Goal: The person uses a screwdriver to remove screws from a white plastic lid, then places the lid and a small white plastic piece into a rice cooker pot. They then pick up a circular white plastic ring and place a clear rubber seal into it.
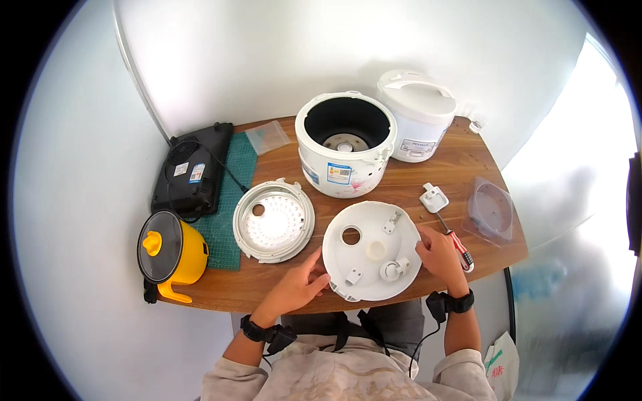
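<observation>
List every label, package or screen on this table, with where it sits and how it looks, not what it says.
Blue-and-white rectangular sticker: front of the open white cooker body.
Pale rectangular label: front of the closed white cooker behind.
Two small stickers, white and blue: on the black hotplate, far left.
Clear plastic bag: flat, far edge.
No screens.

1. Lid shell (372, 250): on the desk (414, 180), at the near edge, centre.
2. Left hand (299, 286) at the shell's 8 o'clock rim; right hand (441, 256) at its 3 o'clock rim.
3. Perforated inner lid (273, 220): at the shell's 9 o'clock, just beside it.
4. Open cooker body (345, 144): 12 o'clock of the shell.
5. Closed cooker (416, 115): 2 o'clock of the open body, touching or nearly.
6. Screwdriver (458, 246): under the right hand, 3 o'clock.
7. Lidded pot (171, 254): far 9 o'clock, at the desk corner.
</observation>
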Demonstrator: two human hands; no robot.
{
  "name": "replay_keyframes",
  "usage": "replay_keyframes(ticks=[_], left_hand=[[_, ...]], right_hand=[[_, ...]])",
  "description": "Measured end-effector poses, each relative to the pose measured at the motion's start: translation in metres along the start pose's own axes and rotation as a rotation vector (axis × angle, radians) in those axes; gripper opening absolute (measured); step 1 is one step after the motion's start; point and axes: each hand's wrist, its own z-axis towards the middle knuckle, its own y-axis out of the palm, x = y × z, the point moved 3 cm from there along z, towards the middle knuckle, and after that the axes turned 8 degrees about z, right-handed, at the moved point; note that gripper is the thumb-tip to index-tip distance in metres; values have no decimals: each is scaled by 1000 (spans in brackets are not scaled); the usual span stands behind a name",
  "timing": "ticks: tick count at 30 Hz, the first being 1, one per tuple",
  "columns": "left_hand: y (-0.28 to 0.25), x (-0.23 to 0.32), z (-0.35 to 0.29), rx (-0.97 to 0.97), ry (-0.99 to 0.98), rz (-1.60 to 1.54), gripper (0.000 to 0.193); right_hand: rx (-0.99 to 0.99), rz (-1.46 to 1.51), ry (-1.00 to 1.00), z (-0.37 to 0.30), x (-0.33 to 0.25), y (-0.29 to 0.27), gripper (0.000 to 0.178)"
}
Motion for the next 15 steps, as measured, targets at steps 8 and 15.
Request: replay_keyframes(ticks=[8, 15], left_hand=[[22, 19, 25, -34, 16, -27, 75], [25, 15, 47, 21, 8, -55, 76]], right_hand=[[171, -113, -32, 12, 32, -9, 33], [153, -21, -28, 13, 33, -16, 34]])
